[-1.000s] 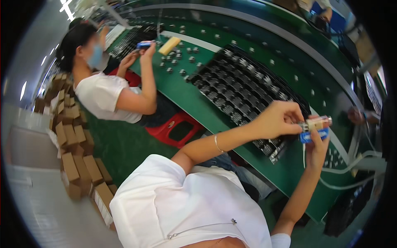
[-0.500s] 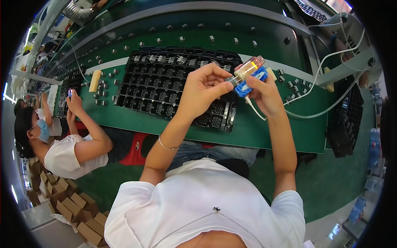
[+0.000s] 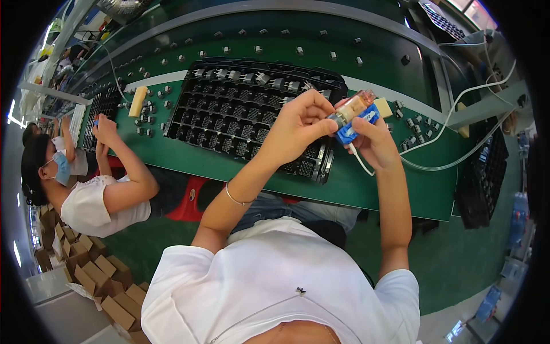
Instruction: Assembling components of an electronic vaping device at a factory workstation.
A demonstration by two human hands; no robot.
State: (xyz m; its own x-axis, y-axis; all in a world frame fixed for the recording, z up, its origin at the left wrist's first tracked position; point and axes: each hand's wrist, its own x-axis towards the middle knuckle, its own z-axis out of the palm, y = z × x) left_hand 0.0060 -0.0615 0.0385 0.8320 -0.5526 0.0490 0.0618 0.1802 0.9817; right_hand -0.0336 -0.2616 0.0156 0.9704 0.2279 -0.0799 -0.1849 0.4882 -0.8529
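Observation:
In front of my chest, my right hand (image 3: 375, 140) is closed around a blue handheld device (image 3: 349, 133), with a clear, amber-tinted cylinder (image 3: 358, 105) along its top and a white cord (image 3: 362, 162) at its lower end. My left hand (image 3: 301, 126) pinches a small grey part (image 3: 339, 120) against the near end of that cylinder; fingertips partly hide it. Under and beyond my left hand lies a black compartment tray (image 3: 209, 114). Small grey parts with metal prongs (image 3: 262, 78) sit along its far row.
Loose grey parts (image 3: 417, 129) lie right of the tray, near a yellow block (image 3: 382, 108); another yellow block (image 3: 137, 101) lies left. A clear tube (image 3: 458, 166) crosses the green table (image 3: 246, 178). At left, a co-worker (image 3: 94, 195) sits beside cardboard boxes (image 3: 120, 309).
The bright yellow glow in the cylinder has dimmed. The view has shifted slightly, and both hands sit a little farther right and lower in it, still on the same things.

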